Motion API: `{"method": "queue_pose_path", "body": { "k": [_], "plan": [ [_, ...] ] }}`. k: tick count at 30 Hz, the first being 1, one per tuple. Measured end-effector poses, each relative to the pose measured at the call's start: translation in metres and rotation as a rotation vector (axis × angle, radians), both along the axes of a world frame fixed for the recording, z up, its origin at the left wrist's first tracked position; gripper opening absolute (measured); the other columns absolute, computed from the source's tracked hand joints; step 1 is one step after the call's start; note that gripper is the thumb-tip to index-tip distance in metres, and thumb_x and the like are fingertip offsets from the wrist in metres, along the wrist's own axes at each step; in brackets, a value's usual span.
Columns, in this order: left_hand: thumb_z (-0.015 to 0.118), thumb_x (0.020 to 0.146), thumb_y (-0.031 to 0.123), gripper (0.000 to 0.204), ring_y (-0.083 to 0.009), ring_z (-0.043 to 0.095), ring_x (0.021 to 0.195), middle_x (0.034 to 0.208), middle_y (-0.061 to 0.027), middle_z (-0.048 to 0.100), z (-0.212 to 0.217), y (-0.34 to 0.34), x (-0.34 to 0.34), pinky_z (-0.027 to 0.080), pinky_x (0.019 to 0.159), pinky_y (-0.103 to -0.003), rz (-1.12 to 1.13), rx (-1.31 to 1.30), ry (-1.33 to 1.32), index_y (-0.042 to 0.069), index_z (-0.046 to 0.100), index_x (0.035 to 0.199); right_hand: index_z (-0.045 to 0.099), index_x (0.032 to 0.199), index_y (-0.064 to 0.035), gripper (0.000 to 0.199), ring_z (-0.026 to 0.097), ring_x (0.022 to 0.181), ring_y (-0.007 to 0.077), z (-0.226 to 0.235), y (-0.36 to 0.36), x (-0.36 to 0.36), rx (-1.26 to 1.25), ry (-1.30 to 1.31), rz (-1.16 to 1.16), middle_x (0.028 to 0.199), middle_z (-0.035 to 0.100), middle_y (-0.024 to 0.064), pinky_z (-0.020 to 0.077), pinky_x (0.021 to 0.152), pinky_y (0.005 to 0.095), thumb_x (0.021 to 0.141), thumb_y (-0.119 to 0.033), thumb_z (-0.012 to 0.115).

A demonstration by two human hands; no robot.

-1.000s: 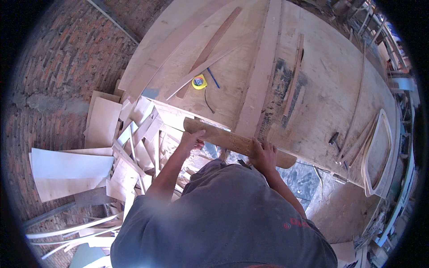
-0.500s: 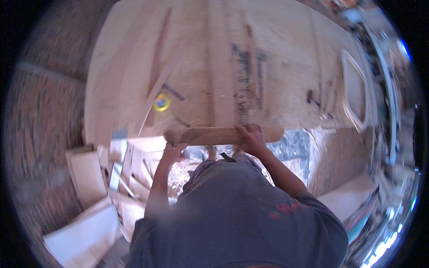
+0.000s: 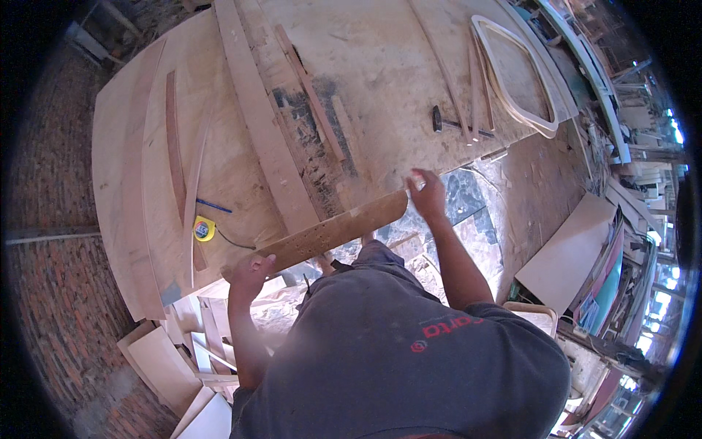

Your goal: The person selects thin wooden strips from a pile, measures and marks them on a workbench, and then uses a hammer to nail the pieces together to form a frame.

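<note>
A brown wooden board [image 3: 342, 235] with rounded ends lies slanted along the near edge of the worktable, in front of my body. My left hand [image 3: 250, 275] is closed around its left end, thumb on top. Just beyond the right end is my right hand [image 3: 427, 196], fingers apart and holding nothing; whether a fingertip touches the board I cannot tell. Close to my left hand, a yellow tape measure [image 3: 204, 229] rests on the table, with a dark blue pencil-like stick [image 3: 214, 206] behind it.
Long wooden strips [image 3: 256, 124] lie across the plywood tabletop [image 3: 387, 95]. Toward the right are a hammer [image 3: 457, 126] and a rounded wooden frame [image 3: 512, 80]. Board offcuts [image 3: 164, 366] lean at the lower left, beside a brick wall [image 3: 55, 307]. More panels [image 3: 567, 252] stand at right.
The view has turned, so the table appears slanted. My right hand has come off the board and moved past its right end; my left hand still grips the left end.
</note>
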State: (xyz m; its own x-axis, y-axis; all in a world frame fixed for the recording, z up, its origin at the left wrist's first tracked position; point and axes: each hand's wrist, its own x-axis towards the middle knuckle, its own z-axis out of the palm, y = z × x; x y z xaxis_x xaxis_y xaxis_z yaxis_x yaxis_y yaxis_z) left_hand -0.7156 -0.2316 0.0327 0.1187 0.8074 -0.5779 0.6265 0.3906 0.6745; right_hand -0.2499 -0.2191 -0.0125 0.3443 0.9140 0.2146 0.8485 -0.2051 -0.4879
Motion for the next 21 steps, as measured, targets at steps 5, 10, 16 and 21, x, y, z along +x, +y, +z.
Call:
{"method": "queue_pose_path", "body": {
  "k": [5,10,16,21],
  "plan": [
    [0.07,0.083,0.037,0.041,-0.0182,0.062,0.077,0.082,-0.0111,0.066,-0.002,-0.011,0.057,0.05,0.071,-0.032,0.149,0.172,-0.079,-0.003,0.065,0.09,0.064,0.109,-0.0051,0.033,0.065,0.095,0.0304,-0.002,0.063,0.109,0.009,-0.005,-0.058,0.098,0.068,0.0152,0.0497,0.086,0.0375,0.078,-0.015,0.069],
    [0.073,0.079,0.029,0.041,-0.0345,0.059,0.101,0.105,-0.0212,0.062,-0.01,-0.026,0.111,0.046,0.089,-0.044,0.251,0.34,0.262,-0.002,0.062,0.104,0.061,0.113,-0.0079,0.039,0.062,0.1,0.0345,-0.036,0.137,0.198,-0.203,-0.278,0.108,0.104,0.065,0.0186,0.0492,0.087,0.0438,0.074,-0.006,0.064],
    [0.074,0.077,0.03,0.062,-0.0416,0.028,0.136,0.145,-0.0289,0.031,-0.029,-0.055,0.176,0.026,0.112,-0.046,0.32,0.406,0.456,-0.001,0.052,0.125,0.062,0.106,-0.0088,0.036,0.062,0.098,0.036,-0.044,0.183,0.232,-0.338,-0.412,0.356,0.102,0.065,0.0166,0.0498,0.083,0.0472,0.07,-0.01,0.067],
    [0.074,0.077,0.031,0.069,-0.0412,0.024,0.138,0.148,-0.0271,0.027,-0.029,-0.064,0.207,0.026,0.112,-0.046,0.373,0.373,0.481,0.0,0.046,0.133,0.063,0.1,-0.0088,0.036,0.064,0.092,0.0359,-0.036,0.197,0.237,-0.549,-0.42,0.398,0.095,0.067,0.0143,0.0504,0.077,0.0493,0.068,-0.023,0.071]
  ]
}}
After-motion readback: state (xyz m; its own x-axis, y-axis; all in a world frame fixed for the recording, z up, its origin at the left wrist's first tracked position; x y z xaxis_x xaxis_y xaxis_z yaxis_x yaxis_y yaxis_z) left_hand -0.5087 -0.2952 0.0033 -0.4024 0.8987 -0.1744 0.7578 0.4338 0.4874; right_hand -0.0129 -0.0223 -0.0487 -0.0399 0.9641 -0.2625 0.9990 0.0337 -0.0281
